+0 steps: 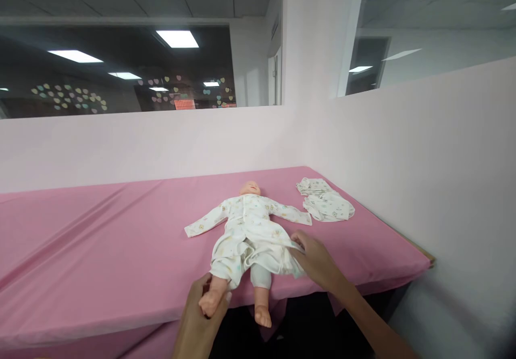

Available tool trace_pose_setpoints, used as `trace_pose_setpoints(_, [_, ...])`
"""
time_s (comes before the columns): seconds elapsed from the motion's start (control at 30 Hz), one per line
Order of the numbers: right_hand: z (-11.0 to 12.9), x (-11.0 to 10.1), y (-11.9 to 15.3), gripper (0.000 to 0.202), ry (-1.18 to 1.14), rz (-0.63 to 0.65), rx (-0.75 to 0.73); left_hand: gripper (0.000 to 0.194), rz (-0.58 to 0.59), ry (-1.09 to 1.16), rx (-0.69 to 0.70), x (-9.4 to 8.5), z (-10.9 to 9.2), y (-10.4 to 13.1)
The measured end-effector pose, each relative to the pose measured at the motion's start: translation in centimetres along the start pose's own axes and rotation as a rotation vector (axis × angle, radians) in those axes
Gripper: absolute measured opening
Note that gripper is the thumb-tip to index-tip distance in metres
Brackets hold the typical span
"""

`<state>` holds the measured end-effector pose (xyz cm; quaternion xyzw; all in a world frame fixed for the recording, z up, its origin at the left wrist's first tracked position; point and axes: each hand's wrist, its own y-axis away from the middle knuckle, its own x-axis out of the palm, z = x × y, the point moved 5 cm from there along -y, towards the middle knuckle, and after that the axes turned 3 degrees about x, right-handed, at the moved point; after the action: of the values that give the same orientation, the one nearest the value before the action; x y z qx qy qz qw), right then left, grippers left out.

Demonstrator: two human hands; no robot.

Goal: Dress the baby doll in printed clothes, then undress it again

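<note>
A baby doll (250, 188) lies on its back, head toward the wall, feet at the table's front edge. It wears a white patterned baby romper (248, 214) with both sleeves spread out to the sides. My left hand (205, 308) is wrapped around the doll's lower leg, near the foot on the left. The other foot (262, 316) hangs free past the edge. With fingers pinched, my right hand (312, 254) grips the loose fabric of the romper on the right and holds it out sideways.
A pink cloth (100, 251) covers the table. Folded white patterned baby clothes (328, 206) lie at the back right. White walls (423, 160) with windows stand behind and to the right. The table's right corner (431, 259) comes close to the wall.
</note>
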<state>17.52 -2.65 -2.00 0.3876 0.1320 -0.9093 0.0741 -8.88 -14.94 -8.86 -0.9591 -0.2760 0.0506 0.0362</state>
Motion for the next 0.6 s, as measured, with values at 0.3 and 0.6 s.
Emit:
trace_pose_setpoints(0.3, [-3.1, 4.5, 4.8, 0.01, 0.332, 0.174, 0.001, 0.042, 0.742, -0.598, 0.239, -1.4, -6.0, -1.4])
trace_pose_setpoints(0.6, [-4.6, 4.2, 5.1, 0.027, 0.09, 0.088, 0.059, 0.03, 0.79, -1.021, 0.675, 12.2, -9.9, -8.0])
